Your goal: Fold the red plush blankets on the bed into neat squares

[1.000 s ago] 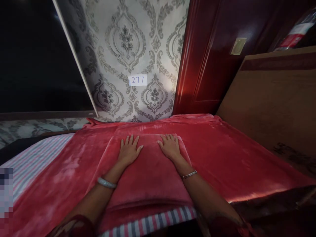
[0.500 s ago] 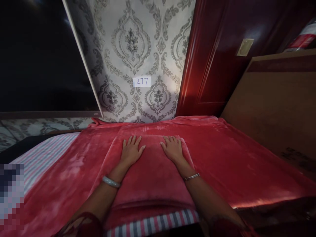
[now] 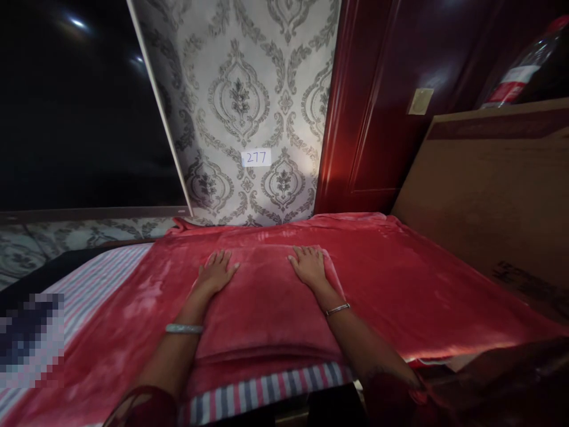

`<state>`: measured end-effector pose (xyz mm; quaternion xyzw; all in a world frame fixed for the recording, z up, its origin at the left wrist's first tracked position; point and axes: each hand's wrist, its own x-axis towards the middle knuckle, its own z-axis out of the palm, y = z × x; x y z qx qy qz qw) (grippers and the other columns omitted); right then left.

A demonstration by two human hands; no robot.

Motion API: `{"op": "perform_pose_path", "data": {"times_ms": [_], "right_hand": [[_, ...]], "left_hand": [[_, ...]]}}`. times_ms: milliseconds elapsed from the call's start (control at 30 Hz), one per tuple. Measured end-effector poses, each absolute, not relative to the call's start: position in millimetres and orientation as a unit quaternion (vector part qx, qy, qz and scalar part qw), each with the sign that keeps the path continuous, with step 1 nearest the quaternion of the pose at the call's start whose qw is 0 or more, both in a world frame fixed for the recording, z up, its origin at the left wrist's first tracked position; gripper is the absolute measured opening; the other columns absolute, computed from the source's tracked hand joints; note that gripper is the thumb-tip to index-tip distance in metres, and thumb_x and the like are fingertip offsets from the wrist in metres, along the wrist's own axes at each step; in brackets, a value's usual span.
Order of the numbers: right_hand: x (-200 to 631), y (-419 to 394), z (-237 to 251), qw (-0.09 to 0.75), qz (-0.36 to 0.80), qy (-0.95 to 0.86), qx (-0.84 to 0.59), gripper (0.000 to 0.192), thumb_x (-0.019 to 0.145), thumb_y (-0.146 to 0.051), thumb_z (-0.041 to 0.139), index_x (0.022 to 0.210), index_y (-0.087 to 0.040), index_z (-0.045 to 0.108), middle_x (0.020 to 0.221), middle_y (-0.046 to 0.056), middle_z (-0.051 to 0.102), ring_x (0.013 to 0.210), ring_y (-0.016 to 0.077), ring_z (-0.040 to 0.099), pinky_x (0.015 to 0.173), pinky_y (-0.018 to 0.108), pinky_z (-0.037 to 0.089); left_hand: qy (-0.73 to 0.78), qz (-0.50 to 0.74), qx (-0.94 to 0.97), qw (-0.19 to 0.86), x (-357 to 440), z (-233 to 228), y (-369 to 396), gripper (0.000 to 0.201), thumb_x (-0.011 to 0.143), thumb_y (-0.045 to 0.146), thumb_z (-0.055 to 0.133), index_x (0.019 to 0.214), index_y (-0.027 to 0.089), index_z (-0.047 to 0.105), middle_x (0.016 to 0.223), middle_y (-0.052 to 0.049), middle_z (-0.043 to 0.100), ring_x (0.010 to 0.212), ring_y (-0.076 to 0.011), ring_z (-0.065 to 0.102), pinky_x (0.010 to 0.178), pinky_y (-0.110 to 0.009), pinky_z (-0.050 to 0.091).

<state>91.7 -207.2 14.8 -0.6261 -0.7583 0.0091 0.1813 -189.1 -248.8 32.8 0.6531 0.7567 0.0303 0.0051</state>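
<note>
A red plush blanket (image 3: 400, 284) is spread over the surface before me, and a folded section of it (image 3: 267, 308) lies in the middle as a flat rectangle. My left hand (image 3: 216, 271) rests palm down at the far left corner of this folded part, fingers spread. On the far right corner lies my right hand (image 3: 307, 265), also flat with its fingers apart. Neither hand grips the fabric. Layered edges of the fold show at the near side, above a striped cloth (image 3: 267, 391).
A dark screen (image 3: 84, 112) stands at the back left, beside patterned wallpaper bearing a paper label (image 3: 256, 157). To the right, a large cardboard box (image 3: 484, 178) borders the blanket, with a plastic bottle (image 3: 518, 80) on top. Dark red panelling (image 3: 377, 118) rises behind.
My left hand has slid to the left across the folded blanket, toward its left edge. My right hand stays at the far right corner. The camera view has tilted slightly upward.
</note>
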Motion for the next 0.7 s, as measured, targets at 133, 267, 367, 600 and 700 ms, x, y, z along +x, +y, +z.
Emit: {"op": "perform_pose_path", "data": {"times_ms": [133,267,367,600,700], "right_hand": [[95,-207,23,0.158,0.033,-0.766,-0.623,0.053,0.102,-0.046,0.036,0.145,-0.019,0.049,0.15,0.014,0.049,0.139,0.0308,0.041,0.115,0.052,0.02],[86,-223,34,0.136,0.052,-0.774,-0.616,0.057,0.102,-0.047,0.034,0.15,-0.019,0.043,0.156,0.015,0.042,0.145,0.0313,0.034,0.115,0.056,0.021],[70,-250,35,0.137,0.061,-0.805,-0.574,0.06,0.1,-0.051,0.037,0.154,-0.025,0.035,0.162,0.011,0.032,0.15,0.0302,0.025,0.117,0.057,0.018],[56,-287,17,0.134,0.051,-0.833,-0.534,0.057,0.1,-0.048,0.041,0.153,-0.029,0.037,0.164,0.007,0.026,0.152,0.0293,0.019,0.12,0.058,0.014],[61,-286,18,0.126,0.049,-0.835,-0.533,0.058,0.1,-0.049,0.041,0.154,-0.029,0.036,0.165,0.006,0.024,0.152,0.0284,0.019,0.12,0.057,0.013]], "left_hand": [[0.76,0.027,0.65,0.009,-199,43,-256,0.065,0.097,0.048,0.031,0.153,0.015,0.036,0.163,-0.016,0.028,0.15,-0.0321,0.027,0.114,-0.063,0.03],[0.756,0.038,0.654,-0.012,-186,55,-275,0.061,0.097,0.047,0.032,0.145,0.011,0.047,0.156,-0.021,0.04,0.145,-0.0352,0.035,0.115,-0.067,0.023],[0.705,0.054,0.707,-0.009,-161,47,-295,0.066,0.097,0.053,0.035,0.152,0.016,0.038,0.161,-0.015,0.033,0.151,-0.0315,0.023,0.12,-0.061,0.016],[0.674,0.05,0.737,-0.002,-128,18,-322,0.069,0.095,0.061,0.04,0.156,0.029,0.032,0.166,-0.012,0.021,0.152,-0.0385,0.013,0.117,-0.067,0.013],[0.67,0.051,0.74,-0.008,-130,19,-320,0.07,0.095,0.061,0.04,0.156,0.029,0.032,0.165,-0.013,0.021,0.152,-0.0394,0.014,0.116,-0.067,0.015]]}}
